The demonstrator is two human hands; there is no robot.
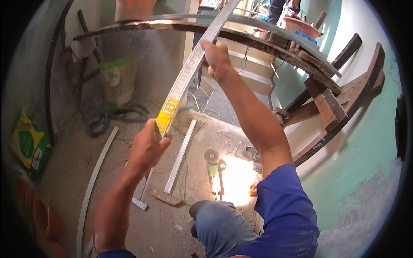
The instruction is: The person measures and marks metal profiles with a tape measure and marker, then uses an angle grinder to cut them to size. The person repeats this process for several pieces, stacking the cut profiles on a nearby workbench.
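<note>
A long, straight, silvery metal channel slants up and away in front of me, held off the floor by both hands. My left hand grips its near end, just below a yellow printed patch. Farther up the channel, my right hand is closed around it. On the floor beneath lie a shorter metal channel, a thin long metal strip and what looks like a metal square, partly hidden by my left arm. An angle grinder rests near my knee, beside a bright sunlit patch.
A plank scaffold crosses ahead, with a timber frame at right. Behind are steps, a pink basin and another person's legs. Sacks, a coiled hose and orange pots stand left.
</note>
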